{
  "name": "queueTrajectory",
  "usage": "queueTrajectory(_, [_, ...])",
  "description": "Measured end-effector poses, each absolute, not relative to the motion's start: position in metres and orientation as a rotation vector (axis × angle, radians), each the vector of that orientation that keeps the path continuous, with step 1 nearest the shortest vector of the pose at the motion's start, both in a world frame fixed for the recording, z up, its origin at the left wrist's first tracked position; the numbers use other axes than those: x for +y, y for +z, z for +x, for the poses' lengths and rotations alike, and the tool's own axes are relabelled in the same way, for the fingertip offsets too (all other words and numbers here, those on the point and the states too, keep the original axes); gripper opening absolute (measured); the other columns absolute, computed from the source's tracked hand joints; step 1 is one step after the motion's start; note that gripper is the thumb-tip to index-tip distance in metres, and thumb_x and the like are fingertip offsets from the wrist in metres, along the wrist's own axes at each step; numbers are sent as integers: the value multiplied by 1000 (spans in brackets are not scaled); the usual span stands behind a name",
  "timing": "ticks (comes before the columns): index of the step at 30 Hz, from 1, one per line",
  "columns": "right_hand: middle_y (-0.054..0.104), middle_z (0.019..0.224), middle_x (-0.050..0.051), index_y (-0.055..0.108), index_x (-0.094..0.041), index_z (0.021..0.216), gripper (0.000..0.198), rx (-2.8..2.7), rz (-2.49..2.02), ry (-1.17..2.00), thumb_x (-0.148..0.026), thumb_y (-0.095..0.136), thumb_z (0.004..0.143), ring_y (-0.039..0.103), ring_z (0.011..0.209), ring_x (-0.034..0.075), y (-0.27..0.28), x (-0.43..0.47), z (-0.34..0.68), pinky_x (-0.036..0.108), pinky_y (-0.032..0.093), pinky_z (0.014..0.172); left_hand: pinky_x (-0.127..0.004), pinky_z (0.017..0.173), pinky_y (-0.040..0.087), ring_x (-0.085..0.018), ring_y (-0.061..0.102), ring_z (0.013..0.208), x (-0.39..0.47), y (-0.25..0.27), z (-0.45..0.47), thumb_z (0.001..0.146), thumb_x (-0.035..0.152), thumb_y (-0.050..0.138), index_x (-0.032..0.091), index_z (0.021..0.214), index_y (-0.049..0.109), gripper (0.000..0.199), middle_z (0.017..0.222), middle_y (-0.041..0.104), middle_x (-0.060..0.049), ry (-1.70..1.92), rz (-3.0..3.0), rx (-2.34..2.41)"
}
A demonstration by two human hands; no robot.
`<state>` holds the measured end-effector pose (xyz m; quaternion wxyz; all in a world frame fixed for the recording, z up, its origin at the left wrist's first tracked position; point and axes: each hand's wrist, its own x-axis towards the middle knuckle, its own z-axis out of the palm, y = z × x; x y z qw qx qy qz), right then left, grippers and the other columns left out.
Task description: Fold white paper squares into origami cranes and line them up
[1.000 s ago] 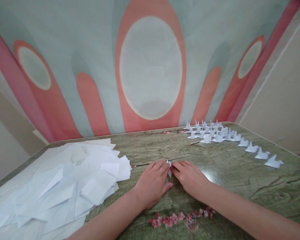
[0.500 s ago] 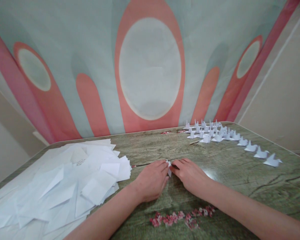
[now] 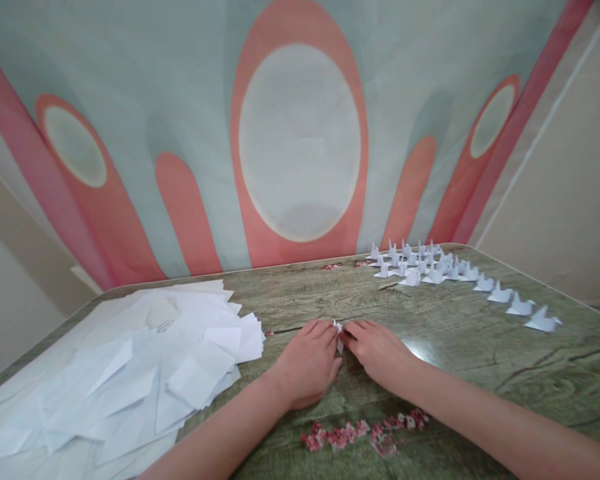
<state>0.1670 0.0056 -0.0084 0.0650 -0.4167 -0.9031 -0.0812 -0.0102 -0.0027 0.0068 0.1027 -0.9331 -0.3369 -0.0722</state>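
A small folded white paper [image 3: 339, 339] is pinched between my two hands at the middle of the table. My left hand [image 3: 310, 363] closes on it from the left, back of the hand up, with the thumb toward me. From the right, the bent fingers of my right hand [image 3: 375, 343] grip the other side. Most of the folded paper is hidden by the fingers; a narrow strip and a small tip show. Several finished paper cranes [image 3: 543, 320] stand in rows at the right and far right of the table.
A wide heap of loose white paper sheets [image 3: 200, 377] covers the left of the wood-patterned table [image 3: 290, 293]. Pink printed flowers [image 3: 340, 435] mark its surface near me. Behind its far edge hangs a coral and grey-green backdrop [image 3: 300, 140].
Both hands stay on the folded paper, with slight finger shifts. My left thumb sits a little farther out from the paper. The whole view has tilted slightly.
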Motion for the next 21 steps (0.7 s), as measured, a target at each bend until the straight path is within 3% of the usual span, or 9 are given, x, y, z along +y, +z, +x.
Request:
queueTrajectory(7, [64, 97, 3, 66, -22, 97, 26, -2495, -1149, -18, -13, 44, 85, 56, 88, 15, -24, 17, 181, 27, 42, 81, -37, 102, 30, -20, 44, 113, 0, 13, -19, 89, 28, 38, 13, 117, 50, 34, 117, 55, -9, -360, -2936, -1037])
queueTrajectory(13, [63, 98, 6, 62, -23, 106, 28, -2563, -1142, -135, -14, 47, 84, 57, 88, 19, -21, 10, 178, 32, 44, 79, -36, 99, 34, -19, 45, 109, 3, 10, -22, 90, 23, 36, 17, 102, 58, 26, 110, 56, -7, -530, -3010, -1121])
queueTrajectory(21, [61, 97, 8, 60, -18, 106, 28, -2663, -1174, -265, -11, 47, 83, 58, 84, 20, -19, 4, 174, 33, 44, 75, -39, 101, 32, -21, 42, 113, 1, 9, -21, 89, 29, 41, 17, 110, 54, 27, 110, 56, -7, -425, -2917, -1088])
